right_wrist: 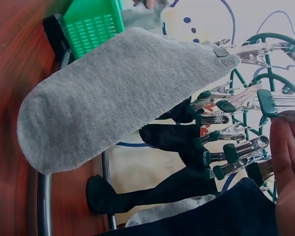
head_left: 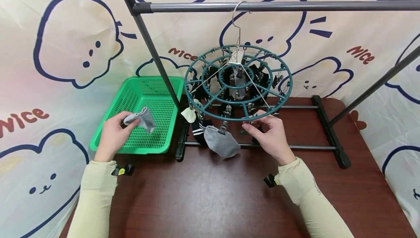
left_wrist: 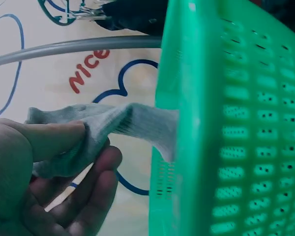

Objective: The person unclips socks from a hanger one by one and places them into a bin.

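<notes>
My left hand (head_left: 115,133) pinches a grey sock (head_left: 146,120) over the green basket; the left wrist view shows this sock (left_wrist: 108,125) between thumb and fingers. At the front rim of a round, dark green drying hanger (head_left: 237,117), my right hand (head_left: 270,136) pinches a metal clip with green tips (right_wrist: 282,104). Just left of that hand, another grey sock (head_left: 221,143) hangs from a clip, seen large as a grey sock (right_wrist: 118,98) in the right wrist view. Several dark socks (right_wrist: 167,191) hang from the hanger, along with a black sock with white stripes (head_left: 199,130).
The green basket (head_left: 131,149) stands at the left on the brown table (head_left: 203,194). A grey metal rack carries the hanger on its top bar (head_left: 295,6); its black foot (head_left: 328,136) stands at the right. A printed curtain (head_left: 75,41) surrounds the table.
</notes>
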The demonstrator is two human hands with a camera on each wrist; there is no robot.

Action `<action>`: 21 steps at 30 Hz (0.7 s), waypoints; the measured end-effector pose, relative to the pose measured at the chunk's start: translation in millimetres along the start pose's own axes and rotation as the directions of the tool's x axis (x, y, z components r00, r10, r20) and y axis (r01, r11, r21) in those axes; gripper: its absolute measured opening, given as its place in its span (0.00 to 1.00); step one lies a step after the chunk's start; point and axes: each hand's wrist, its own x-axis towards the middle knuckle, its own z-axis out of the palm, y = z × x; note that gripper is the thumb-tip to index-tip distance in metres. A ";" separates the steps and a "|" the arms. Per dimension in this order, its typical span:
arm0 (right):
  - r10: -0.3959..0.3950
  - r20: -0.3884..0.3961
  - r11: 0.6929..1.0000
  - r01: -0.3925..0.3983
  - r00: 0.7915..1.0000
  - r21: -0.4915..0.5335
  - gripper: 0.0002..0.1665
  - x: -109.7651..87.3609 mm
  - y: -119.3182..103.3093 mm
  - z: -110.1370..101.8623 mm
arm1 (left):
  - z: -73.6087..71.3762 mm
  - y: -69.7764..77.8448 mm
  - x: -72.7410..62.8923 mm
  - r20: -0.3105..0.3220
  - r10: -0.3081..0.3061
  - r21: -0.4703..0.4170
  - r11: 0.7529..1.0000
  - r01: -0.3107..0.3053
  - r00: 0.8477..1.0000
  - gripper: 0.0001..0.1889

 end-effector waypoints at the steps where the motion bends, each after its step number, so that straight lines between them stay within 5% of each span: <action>1: -0.001 0.000 1.000 0.001 1.000 0.002 0.06 0.1 0.1 -0.5 | 0.2 -2.2 -0.5 0.012 -0.006 0.011 1.000 0.005 1.000 0.10; 21: 0.022 -0.004 1.000 -0.022 1.000 0.009 0.09 0.3 0.1 -4.0 | 16.2 -32.6 -8.3 0.146 -0.046 0.044 0.998 0.040 0.988 0.08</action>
